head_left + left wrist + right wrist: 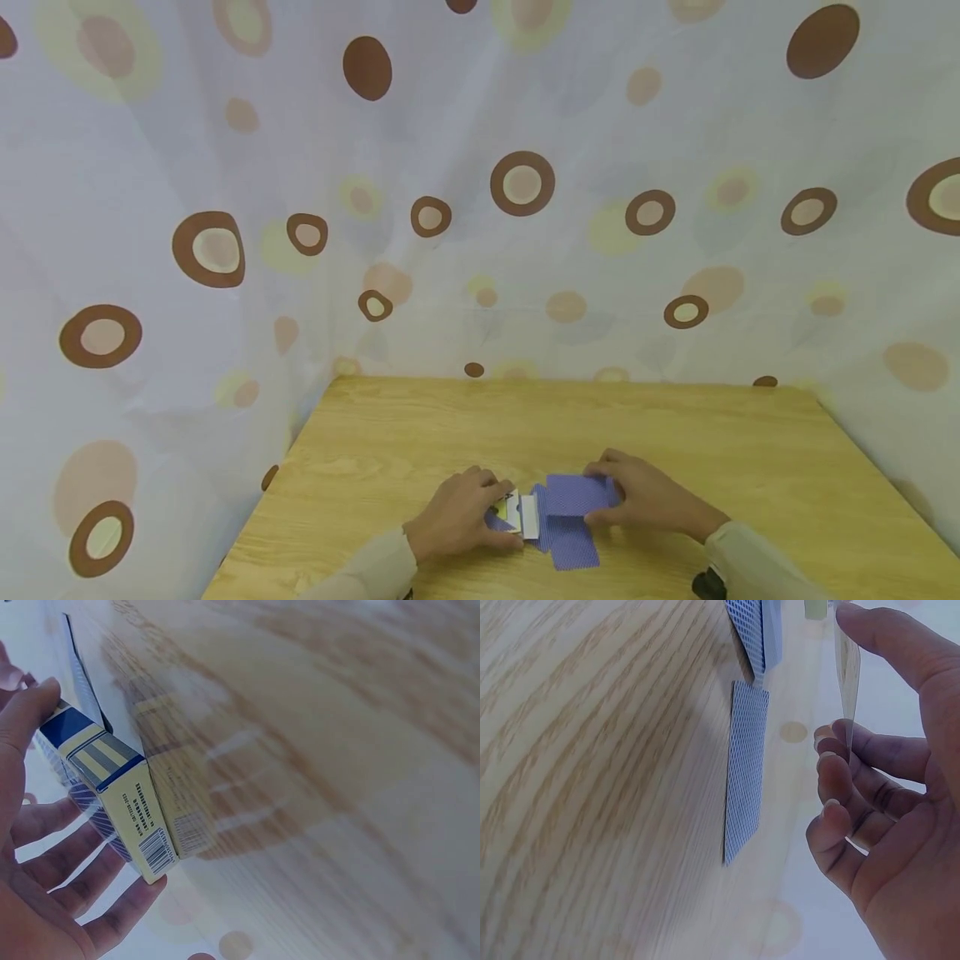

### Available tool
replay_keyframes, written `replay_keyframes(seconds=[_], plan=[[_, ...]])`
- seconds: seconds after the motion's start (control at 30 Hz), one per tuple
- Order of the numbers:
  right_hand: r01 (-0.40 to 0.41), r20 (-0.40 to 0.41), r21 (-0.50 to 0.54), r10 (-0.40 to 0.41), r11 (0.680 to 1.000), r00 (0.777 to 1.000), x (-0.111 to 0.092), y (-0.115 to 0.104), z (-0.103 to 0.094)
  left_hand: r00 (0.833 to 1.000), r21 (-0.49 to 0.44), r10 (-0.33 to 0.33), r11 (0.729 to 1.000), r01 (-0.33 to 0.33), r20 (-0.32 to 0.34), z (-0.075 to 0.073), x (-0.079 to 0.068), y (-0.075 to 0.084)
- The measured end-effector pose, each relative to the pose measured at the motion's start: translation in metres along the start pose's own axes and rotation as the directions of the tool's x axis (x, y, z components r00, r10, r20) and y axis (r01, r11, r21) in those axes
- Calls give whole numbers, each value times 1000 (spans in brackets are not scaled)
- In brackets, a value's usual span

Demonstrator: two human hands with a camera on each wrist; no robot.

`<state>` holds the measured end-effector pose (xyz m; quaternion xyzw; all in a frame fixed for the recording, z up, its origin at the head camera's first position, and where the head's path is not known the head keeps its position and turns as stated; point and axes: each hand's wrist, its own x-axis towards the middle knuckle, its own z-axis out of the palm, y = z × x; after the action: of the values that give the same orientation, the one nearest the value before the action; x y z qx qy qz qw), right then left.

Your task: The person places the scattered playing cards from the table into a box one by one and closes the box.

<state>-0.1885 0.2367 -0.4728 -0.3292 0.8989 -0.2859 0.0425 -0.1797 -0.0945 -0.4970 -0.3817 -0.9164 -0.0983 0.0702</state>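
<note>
My left hand [465, 512] grips a small card box [124, 787], thumb on one edge and fingers along the opposite side. The box is cream and blue, with a barcode on the end facing the left wrist camera. A white flap [529, 517] sticks out at its right end in the head view. To the right, my right hand [645, 496] pinches a thin blue-patterned card [573, 493] between thumb and fingers; it shows almost edge-on in the right wrist view. Below it another blue-patterned card [746, 765] lies on the table, partly covered in the head view.
The wooden table [420, 417] has a glossy top that reflects the box. A pale curtain [562, 250] with brown and beige dots hangs behind the table and along its sides. A dark strap [708, 583] is at the right wrist.
</note>
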Motion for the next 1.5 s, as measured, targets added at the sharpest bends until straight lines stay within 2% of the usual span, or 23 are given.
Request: replay_keyframes(seconds=[0.37,0.8,1.17,1.5], plan=[[-9,6,-39,10,999,1000,6,-5,12,1000,1,3,1000,-3,-18,2,-2,2],[5,11,-38,-5,999,1000,12,-12,21,1000,17,11,1000,-11,-11,2,-1,1],[23,35,-21,-22,1000,999,16,-23,20,1000,-29,4,1000,-4,-14,-3,-1,1],[34,41,-12,-33,999,999,18,-21,19,1000,-37,-8,999,8,-13,-2,-2,1]])
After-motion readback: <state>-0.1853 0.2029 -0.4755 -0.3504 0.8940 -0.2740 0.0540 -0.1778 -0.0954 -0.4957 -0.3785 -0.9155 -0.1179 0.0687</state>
